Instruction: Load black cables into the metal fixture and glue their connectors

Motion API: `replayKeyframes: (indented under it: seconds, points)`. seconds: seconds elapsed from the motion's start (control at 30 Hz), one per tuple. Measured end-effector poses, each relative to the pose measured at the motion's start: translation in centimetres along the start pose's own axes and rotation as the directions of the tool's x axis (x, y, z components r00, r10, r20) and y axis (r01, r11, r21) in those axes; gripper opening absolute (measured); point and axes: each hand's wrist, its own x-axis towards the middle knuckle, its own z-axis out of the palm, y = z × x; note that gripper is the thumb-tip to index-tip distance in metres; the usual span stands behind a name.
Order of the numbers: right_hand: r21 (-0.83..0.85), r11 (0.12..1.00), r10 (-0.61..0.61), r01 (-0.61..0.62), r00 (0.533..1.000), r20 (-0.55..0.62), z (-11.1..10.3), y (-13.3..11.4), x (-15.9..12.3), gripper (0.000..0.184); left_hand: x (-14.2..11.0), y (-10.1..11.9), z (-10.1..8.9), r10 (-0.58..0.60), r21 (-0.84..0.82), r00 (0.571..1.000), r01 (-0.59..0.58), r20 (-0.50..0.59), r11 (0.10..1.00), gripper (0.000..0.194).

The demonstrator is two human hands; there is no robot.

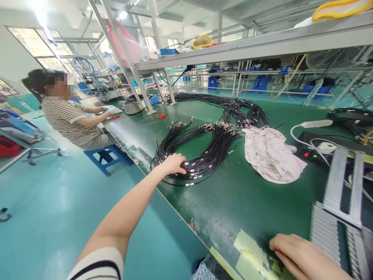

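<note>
My left hand [172, 164] reaches over a curved bundle of thin black cables [201, 157] on the green workbench and touches its near side. The fingers and thumb are apart, with cables showing between them. Small white tags dot the bundle, and metallic-looking ends are gathered at its far side. At the lower right, my right hand [303, 254] rests low over the bench next to worn yellow-green tape [252, 251]. Its fingers are loosely bent, and nothing shows in them. Close beside it is a ridged grey metal fixture [330, 233].
A crumpled pale pink cloth [271, 155] lies right of the cables. More black cables [244, 109] stretch along the back. A white-handled tool [316, 123] and a dark box with lights [310, 153] sit right. A shelf [247, 48] overhangs. A seated person [72, 120] works at left.
</note>
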Motion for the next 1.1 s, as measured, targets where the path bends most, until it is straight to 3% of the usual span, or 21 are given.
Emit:
replayKeyframes:
  seconds: [0.13, 0.3, 0.4, 0.5, 0.6, 0.73, 0.87, 0.97, 1.1]
  points:
    - [0.078, 0.997, -0.008, 0.004, 0.999, 0.051, -0.3, -1.6, -1.0, 0.027, 1.4, -0.6, -2.2, 0.056, -0.073, 0.997, -0.052, 0.051, 0.996, 0.023]
    - [0.117, 0.992, 0.032, -0.039, 0.997, 0.064, -0.6, -2.6, -1.7, 0.027, 1.4, -1.8, -6.4, 0.055, -0.161, 0.996, -0.067, -0.075, 0.985, 0.034]
    - [0.085, 0.995, 0.039, -0.05, 0.992, 0.124, -0.7, -3.2, -0.9, 0.028, 1.0, -2.3, -8.8, 0.057, -0.214, 0.991, -0.081, -0.118, 0.973, 0.035]
    - [0.073, 0.997, 0.0, -0.013, 0.986, 0.166, -0.8, -4.2, 0.8, 0.028, 1.0, -2.2, -10.2, 0.064, -0.238, 0.996, -0.077, -0.065, 0.968, 0.033]
    - [0.097, 0.994, -0.058, 0.041, 0.983, 0.176, -0.7, -5.3, 2.9, 0.026, 1.5, -1.4, -9.4, 0.054, -0.2, 0.998, -0.045, 0.042, 0.979, 0.034]
    - [0.091, 0.99, -0.127, 0.11, 0.97, 0.205, -0.2, -6.5, 5.0, 0.023, 1.9, 0.4, -5.0, 0.02, -0.112, 0.982, 0.002, 0.19, 0.994, 0.03]
    - [0.057, 0.988, -0.152, 0.142, 0.959, 0.238, 0.5, -6.7, 5.6, 0.02, 1.0, 1.5, -0.9, 0.019, -0.085, 0.993, -0.009, 0.12, 0.996, 0.026]
    - [0.025, 0.99, -0.141, 0.14, 0.955, 0.261, 0.9, -6.5, 5.7, 0.02, 0.7, 0.9, -0.8, 0.038, -0.146, 0.999, -0.033, 0.033, 0.989, 0.014]
    - [0.017, 0.99, -0.141, 0.142, 0.95, 0.279, 1.1, -6.7, 6.4, 0.021, 1.5, -0.8, -3.5, 0.042, -0.325, 0.998, -0.054, -0.044, 0.944, 0.006]
